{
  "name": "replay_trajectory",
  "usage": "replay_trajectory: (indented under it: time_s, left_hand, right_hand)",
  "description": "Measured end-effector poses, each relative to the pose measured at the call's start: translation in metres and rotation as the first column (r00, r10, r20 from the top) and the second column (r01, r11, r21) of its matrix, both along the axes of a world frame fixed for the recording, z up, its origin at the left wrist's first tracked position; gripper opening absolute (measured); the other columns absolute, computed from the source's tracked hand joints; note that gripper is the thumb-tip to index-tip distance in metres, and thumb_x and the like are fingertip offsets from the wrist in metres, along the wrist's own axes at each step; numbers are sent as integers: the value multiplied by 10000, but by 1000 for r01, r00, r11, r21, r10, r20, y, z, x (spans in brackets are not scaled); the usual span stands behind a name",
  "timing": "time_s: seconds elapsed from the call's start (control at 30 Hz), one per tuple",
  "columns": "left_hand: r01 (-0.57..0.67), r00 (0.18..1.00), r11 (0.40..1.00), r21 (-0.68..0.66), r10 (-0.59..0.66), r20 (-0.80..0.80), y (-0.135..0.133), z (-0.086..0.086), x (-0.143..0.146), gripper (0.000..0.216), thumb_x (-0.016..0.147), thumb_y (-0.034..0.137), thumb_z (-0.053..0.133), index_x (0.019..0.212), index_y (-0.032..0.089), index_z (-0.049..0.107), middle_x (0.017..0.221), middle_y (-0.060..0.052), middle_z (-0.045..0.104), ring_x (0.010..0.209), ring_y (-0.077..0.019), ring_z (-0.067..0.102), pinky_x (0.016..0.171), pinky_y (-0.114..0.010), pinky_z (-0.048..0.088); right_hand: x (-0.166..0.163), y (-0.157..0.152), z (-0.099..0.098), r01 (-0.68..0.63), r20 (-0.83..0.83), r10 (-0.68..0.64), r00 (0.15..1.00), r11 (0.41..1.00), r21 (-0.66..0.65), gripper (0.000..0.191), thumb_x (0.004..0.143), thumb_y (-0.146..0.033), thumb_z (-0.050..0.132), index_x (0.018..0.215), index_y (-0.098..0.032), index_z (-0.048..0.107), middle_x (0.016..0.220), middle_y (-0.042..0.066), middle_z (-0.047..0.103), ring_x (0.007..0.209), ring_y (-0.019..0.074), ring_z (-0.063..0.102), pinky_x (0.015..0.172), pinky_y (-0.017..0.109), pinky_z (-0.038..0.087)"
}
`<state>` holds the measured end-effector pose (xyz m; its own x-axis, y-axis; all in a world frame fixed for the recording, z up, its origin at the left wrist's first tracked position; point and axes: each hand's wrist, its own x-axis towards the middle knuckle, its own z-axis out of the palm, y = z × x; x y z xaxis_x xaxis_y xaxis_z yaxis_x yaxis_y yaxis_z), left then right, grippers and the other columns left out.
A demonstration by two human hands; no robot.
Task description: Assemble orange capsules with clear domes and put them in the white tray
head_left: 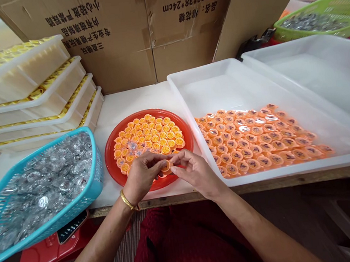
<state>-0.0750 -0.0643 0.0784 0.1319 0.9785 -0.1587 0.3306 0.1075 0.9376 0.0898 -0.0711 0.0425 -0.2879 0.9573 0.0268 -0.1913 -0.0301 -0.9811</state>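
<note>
Small round cap [166,166] — orange (fingertip-pinched).

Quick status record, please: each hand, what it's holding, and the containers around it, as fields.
left hand: pinches one orange cap
right hand: pinches the same cap
position: above near rim of red tray, which holds more caps
left side: blue basket of clear pieces
right side: white tray, rows of caps in near half
</note>
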Motion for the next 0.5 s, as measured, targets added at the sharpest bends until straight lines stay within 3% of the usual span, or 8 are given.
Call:
replay_trajectory:
  time_s: [0.13,0.27,0.33,0.4,0.5]
  left_hand:
    - [17,993,990,137,0,-116,-1,-4,5,233,814,329,607,917,156,725,751,-26,583,608,-106,532,547,-233,437]
    - [-84,967,957,277,146,-210,-7,-13,11,366,796,359,643,1118,187,656,908,-46,587,675,-122,527,661,-277,454]
    - [-90,966,965,245,145,-213,-11,-19,13,376,807,417,626,1100,181,649,930,-54,602,731,-144,544,692,-287,446]
    - [-33,989,990,139,53,-142,-14,-23,13,345,853,467,549,982,169,663,874,-50,624,773,-162,565,695,-283,441]
    - [26,993,995,96,-15,-115,-16,-23,12,372,884,495,476,807,165,630,745,-19,599,700,-147,542,640,-260,419]
  right_hand:
    - [-9,-4,-2,23,-188,-61,980,981,-195,283,778,-345,702,1003,-209,599,1024,48,663,953,189,646,876,379,515]
    - [-10,-3,1,118,-226,-183,957,955,-274,303,721,-306,747,979,-204,626,986,37,660,945,179,632,890,373,510]
    - [-8,-2,3,169,-221,-237,946,942,-290,314,691,-275,760,972,-206,639,969,32,658,945,176,617,882,365,508]
    - [-7,-1,5,185,-188,-242,952,943,-278,329,676,-249,758,985,-201,657,963,36,663,946,179,608,882,360,498]
    - [-9,-2,4,208,-134,-247,960,945,-251,340,670,-229,742,1001,-193,677,949,41,673,937,184,604,887,356,479]
